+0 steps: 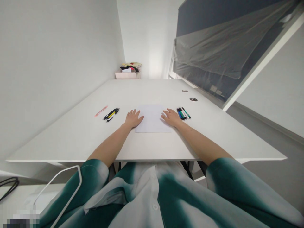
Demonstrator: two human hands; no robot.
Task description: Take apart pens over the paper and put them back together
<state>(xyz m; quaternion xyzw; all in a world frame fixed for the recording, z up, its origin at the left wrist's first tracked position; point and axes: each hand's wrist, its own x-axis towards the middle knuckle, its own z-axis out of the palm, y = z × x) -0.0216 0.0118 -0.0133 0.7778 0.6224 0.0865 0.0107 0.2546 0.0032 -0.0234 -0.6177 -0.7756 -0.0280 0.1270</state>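
A blank white sheet of paper [152,122] lies flat on the white table in front of me. My left hand [133,118] rests palm down at its left edge, fingers spread and holding nothing. At the right edge, my right hand [171,117] also lies flat with its fingers apart. To the left of my left hand are several black and yellow pens [111,114], and beyond them a pink ruler-like strip [101,111]. Close beside my right hand, several markers with blue, green, black and white parts [183,113] lie in a row.
The white table [152,147] runs from my lap to the far wall. A pinkish box [125,75] with cloth-like items stands at its far end. Two round grommets [193,99] sit on the right. A dark panel under plastic film [209,47] leans at the right.
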